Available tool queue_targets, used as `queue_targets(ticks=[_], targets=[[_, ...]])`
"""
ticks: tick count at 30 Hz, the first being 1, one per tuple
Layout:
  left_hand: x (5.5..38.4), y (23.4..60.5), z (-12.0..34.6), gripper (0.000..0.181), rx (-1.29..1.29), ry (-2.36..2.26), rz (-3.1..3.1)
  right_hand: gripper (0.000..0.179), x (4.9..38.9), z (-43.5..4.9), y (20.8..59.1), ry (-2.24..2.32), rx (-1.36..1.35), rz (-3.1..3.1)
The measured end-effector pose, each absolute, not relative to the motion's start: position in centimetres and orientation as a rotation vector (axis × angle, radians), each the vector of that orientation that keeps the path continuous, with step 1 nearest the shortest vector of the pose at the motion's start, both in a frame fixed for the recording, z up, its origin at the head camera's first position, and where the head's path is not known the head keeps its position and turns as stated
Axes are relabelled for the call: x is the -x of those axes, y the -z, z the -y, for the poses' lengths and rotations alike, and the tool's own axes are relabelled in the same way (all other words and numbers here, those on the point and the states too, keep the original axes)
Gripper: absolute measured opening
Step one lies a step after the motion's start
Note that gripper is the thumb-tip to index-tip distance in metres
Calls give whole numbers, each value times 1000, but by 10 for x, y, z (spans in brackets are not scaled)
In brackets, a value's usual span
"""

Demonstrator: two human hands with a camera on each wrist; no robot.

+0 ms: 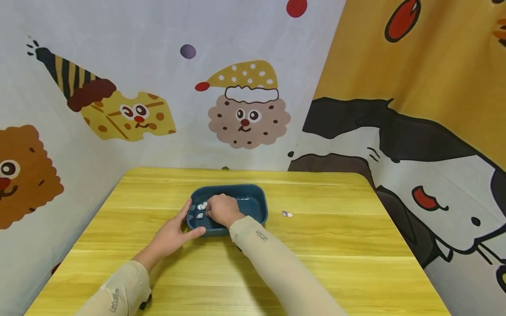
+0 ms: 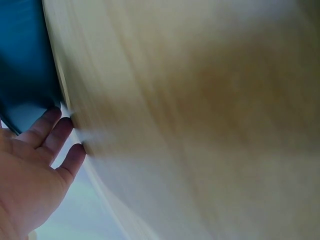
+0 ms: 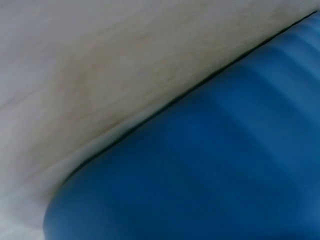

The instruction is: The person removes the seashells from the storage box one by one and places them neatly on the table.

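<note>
- Here, the blue tray point(image 1: 254, 210) on the table point(image 1: 336, 250) is touched by the left hand point(image 1: 172, 233), fingers spread.
- Inside, white pieces point(image 1: 200, 215) lie beside the right hand point(image 1: 223, 209); whether anything is grasped cannot be told.
- Two small pieces point(image 1: 290, 215) are seen right of the tray.

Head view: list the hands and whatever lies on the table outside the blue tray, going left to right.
Left hand → right hand → small purplish piece → small whitish piece.
</note>
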State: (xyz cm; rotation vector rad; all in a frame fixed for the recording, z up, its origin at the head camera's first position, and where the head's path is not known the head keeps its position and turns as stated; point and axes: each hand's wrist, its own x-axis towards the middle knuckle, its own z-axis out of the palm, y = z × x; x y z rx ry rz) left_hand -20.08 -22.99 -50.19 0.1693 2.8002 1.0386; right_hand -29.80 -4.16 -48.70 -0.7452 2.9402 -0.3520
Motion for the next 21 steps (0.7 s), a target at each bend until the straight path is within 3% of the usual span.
queue_targets(ticks=[21], targets=[[201,500,228,114,-139,-1004,-2795,17,294,6,483,351,818,-2870]])
